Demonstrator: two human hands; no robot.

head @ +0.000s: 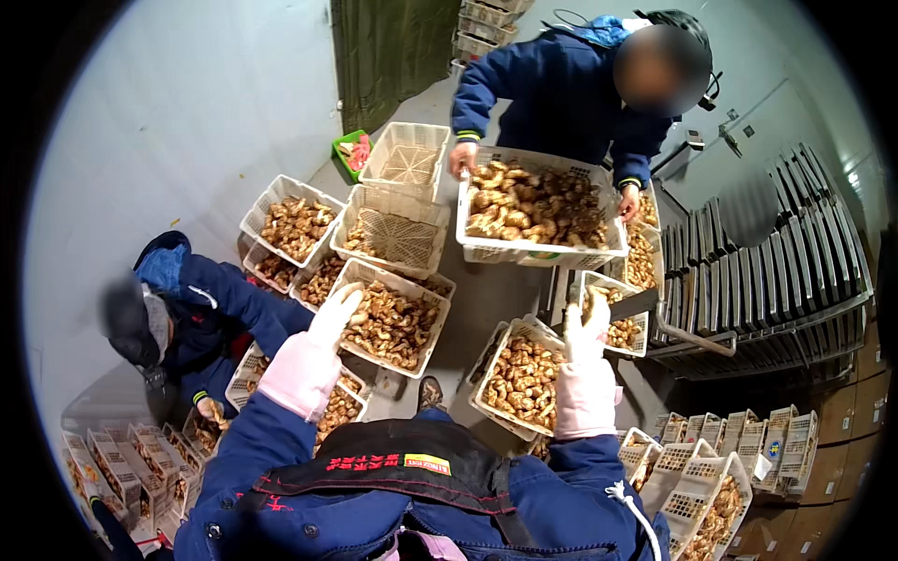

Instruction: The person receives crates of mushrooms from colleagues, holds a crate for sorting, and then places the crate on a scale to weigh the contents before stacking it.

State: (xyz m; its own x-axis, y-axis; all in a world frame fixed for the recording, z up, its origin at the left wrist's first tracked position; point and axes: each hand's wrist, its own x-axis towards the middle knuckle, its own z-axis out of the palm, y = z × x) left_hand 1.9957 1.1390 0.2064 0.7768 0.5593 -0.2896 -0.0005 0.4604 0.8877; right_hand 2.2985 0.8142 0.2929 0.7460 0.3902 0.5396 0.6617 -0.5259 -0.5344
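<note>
My left hand [338,314], in a whitish glove, reaches over the left rim of a white plastic crate [436,336] full of brown-and-cream mushrooms [393,326]. Its fingers look spread with nothing clearly held; whether it touches the rim or the mushrooms I cannot tell. My right hand [588,326], also gloved, is raised with fingers apart and nothing in it. It overlaps a small mushroom crate [640,343] and a dark flat bar [635,306]. Left of that hand's wrist stands another mushroom crate [479,401]. Pink cuffs cover both my wrists.
Across from me a co-worker [561,91] holds a large mushroom crate [540,254] with both hands. Another person [203,308] bends at the left, fingers at mushrooms. Nearly emptied crates [407,158], a green bin [339,161], a metal rack [765,259] and stacked crates [701,484] surround the floor.
</note>
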